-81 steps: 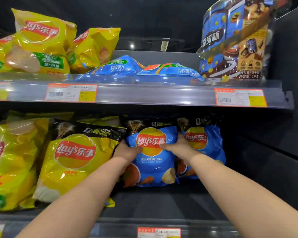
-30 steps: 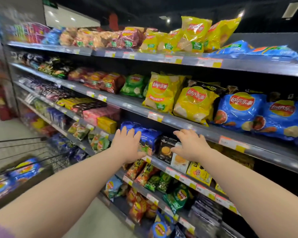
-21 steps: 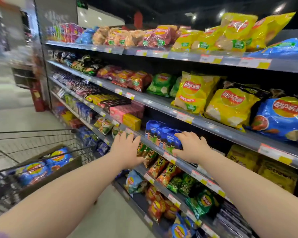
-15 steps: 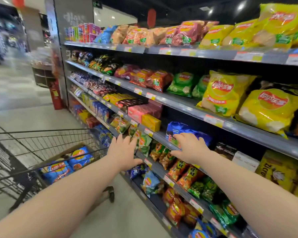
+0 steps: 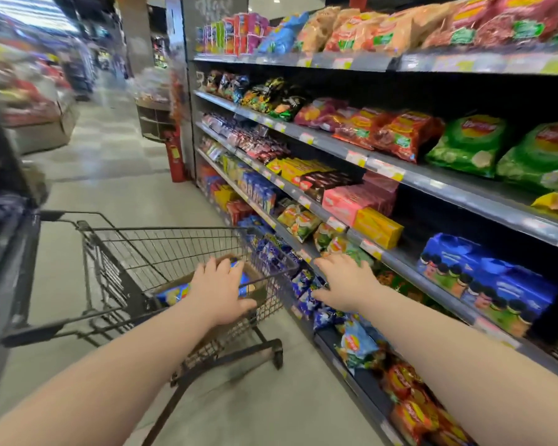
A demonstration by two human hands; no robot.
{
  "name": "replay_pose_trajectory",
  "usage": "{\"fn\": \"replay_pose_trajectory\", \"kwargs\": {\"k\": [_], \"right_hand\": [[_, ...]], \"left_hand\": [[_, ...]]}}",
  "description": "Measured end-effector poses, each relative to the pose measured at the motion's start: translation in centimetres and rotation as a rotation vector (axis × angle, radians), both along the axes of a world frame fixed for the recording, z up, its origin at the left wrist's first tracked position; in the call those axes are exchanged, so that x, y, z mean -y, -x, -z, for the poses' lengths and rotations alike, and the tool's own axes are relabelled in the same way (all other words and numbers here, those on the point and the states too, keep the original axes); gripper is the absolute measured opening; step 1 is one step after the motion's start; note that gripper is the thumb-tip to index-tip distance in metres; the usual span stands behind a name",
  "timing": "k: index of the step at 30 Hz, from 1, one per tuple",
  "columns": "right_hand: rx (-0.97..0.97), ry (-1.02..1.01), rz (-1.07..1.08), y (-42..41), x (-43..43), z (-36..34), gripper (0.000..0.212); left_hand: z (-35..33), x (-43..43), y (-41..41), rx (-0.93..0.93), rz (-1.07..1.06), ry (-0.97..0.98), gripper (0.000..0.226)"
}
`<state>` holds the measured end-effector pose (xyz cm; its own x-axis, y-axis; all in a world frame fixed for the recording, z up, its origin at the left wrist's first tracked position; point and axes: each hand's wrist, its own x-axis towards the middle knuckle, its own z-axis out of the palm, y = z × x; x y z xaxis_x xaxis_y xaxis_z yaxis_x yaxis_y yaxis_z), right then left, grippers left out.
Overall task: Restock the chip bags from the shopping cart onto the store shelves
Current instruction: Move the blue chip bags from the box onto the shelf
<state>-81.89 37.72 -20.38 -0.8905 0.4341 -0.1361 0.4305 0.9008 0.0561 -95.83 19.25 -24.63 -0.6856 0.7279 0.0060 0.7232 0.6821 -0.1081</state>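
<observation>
Fingers (image 5: 218, 268) spread over cart (image 5: 161, 252), shelves (image 5: 384, 169) beside.

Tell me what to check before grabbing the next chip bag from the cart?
1. Left hand empty and open: ok, fingers spread, holding nothing.
2. Right hand empty: ok, open, hovering in front of the lower shelf.
3. Bags left in the shopping cart: ok, a blue chip bag shows in the cardboard box.
4. Left hand over the box: ok, right above it.
5. How many bags remain: cannot tell, the hand hides most of the box.
6. Room on the shelf for blue bags: cannot tell, that spot is out of view.
</observation>
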Motion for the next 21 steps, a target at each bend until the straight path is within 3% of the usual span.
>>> {"fn": "replay_pose_trajectory", "kwargs": {"k": [9, 21], "right_hand": [[0.065, 0.045, -0.163, 12.9, -2.7, 3.6, 0.068], [0.163, 0.100, -0.333, 29.7, -11.8, 7.3, 0.067]], "left_hand": [[4.3, 1.1, 9.2, 0.080, -0.201, 0.011, 0.091], [7.4, -4.1, 19.9, 0.148, -0.458, -0.007, 0.089]]}}
